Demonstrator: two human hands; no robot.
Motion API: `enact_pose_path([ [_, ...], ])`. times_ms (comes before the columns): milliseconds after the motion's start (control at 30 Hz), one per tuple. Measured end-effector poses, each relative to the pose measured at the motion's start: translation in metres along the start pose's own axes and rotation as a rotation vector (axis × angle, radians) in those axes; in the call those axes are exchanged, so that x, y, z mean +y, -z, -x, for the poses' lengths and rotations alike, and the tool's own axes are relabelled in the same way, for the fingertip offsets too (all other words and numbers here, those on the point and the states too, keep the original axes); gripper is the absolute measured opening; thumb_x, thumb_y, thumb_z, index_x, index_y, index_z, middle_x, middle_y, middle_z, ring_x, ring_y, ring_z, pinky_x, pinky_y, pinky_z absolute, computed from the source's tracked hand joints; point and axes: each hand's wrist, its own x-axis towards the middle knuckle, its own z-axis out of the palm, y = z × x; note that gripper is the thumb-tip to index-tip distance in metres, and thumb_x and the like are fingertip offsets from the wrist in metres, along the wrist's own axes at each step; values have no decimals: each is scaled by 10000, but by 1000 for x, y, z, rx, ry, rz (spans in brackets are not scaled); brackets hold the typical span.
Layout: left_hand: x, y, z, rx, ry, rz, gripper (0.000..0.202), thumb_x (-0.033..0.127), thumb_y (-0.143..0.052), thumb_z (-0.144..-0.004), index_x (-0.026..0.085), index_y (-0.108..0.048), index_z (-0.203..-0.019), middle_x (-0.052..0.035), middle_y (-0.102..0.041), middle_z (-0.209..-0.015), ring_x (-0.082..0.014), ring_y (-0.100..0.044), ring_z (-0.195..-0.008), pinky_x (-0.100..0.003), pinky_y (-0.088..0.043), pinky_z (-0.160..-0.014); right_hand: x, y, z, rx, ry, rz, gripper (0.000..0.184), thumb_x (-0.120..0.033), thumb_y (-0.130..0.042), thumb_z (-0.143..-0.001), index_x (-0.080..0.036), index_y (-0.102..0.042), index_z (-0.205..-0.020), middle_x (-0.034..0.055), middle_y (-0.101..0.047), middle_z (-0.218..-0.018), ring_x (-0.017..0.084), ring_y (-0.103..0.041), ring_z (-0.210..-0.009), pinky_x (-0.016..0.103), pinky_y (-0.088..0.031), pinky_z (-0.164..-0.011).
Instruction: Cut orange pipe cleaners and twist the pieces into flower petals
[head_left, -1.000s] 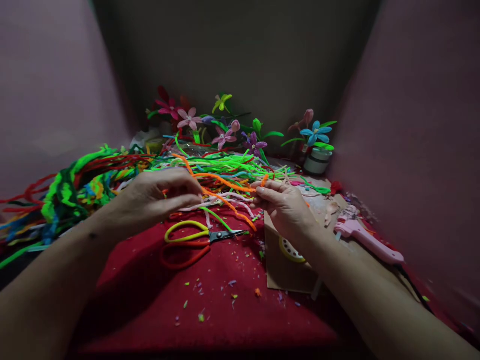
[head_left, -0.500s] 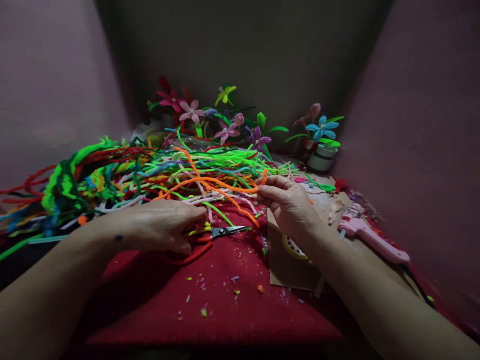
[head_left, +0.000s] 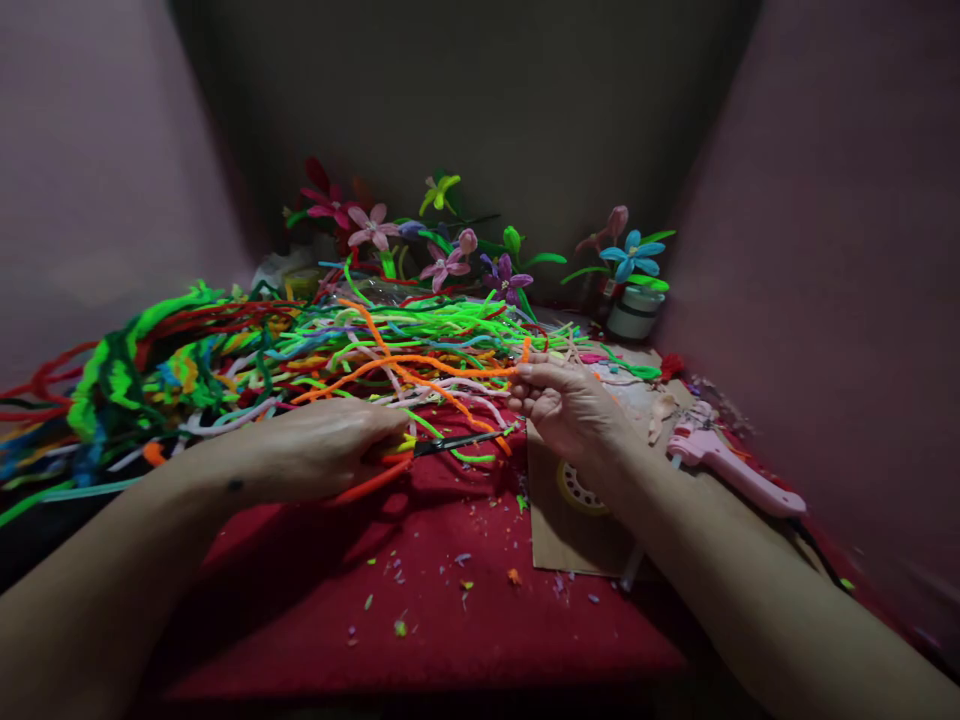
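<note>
My left hand [head_left: 341, 440] is closed around the handles of a pair of scissors [head_left: 461, 440], whose dark blades point right, toward my other hand. Red-orange and yellow show at the handles; the fingers inside them are partly hidden. Between thumb and fingertips, my right hand [head_left: 562, 395] pinches an orange pipe cleaner [head_left: 420, 360], with its short end bent upward past the fingers. More orange pipe cleaners cross beneath it. Behind both hands spreads a large pile of pipe cleaners [head_left: 435, 318] in green, red, white and other colours.
Pipe-cleaner flowers [head_left: 446, 268] stand at the back, with a blue flower [head_left: 631, 257] by a small jar [head_left: 636, 312]. On the right lie a pink glue gun [head_left: 739, 470], a cardboard sheet [head_left: 555, 530] and a yellow-rimmed roll [head_left: 581, 490]. Scraps dot the red cloth [head_left: 420, 650].
My left hand has lifted the scissors off the cloth, their tip now nearer my right hand. My right hand keeps its pinch on the orange pipe cleaner. The view has shifted slightly.
</note>
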Motion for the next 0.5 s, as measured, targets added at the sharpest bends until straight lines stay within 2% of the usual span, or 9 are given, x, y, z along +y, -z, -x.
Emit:
enact_pose_path([
  [33, 0, 0, -1, -41, -36, 17, 146, 138, -435, -752, 203, -487, -632, 3, -518, -589, -120, -400, -517, -250, -285, -492, 0, 0, -1, 4, -8, -6, 130, -75, -673, -542, -143, -589, -613, -17, -586, -542, 88, -500, -484, 236, -456, -486],
  [100, 1, 1, -4, -50, -76, 38, 147, 145, -410, -773, 202, -440, -640, 1, -507, -621, -122, -389, -543, -250, -291, -514, 0, 1, -2, -5, -10, -8, 103, -89, -678, -551, -139, -596, -587, -12, -584, -546, 90, -504, -496, 247, -465, -507],
  [133, 2, 1, -4, -12, -72, 28, 150, 165, -396, -795, 202, -420, -651, 1, -503, -639, -122, -389, -556, -249, -298, -527, 1, 2, -2, -12, -5, -11, 92, -98, -682, -556, -138, -602, -582, -11, -583, -549, 92, -508, -503, 256, -472, -520],
  [233, 7, 5, -4, 53, 17, -69, 171, 241, -331, -872, 202, -393, -718, -7, -509, -703, -127, -413, -594, -251, -318, -564, 2, 2, -3, -33, 14, -17, 75, -129, -694, -568, -136, -622, -590, -12, -583, -555, 99, -517, -515, 279, -481, -549],
  [333, 15, 11, -1, 13, 157, -182, 173, 256, -294, -896, 204, -365, -748, -16, -515, -709, -140, -444, -591, -266, -312, -567, 3, 1, -2, -54, 18, -16, 64, -154, -692, -584, -139, -631, -593, -8, -589, -556, 106, -529, -520, 269, -464, -525],
  [500, 16, 13, 1, -2, 196, -226, 145, 220, -278, -888, 217, -337, -756, -27, -538, -717, -169, -498, -605, -281, -302, -561, 1, 1, 0, -106, 24, 13, 40, -166, -653, -626, -133, -643, -607, 10, -609, -552, 104, -520, -490, 262, -448, -500],
])
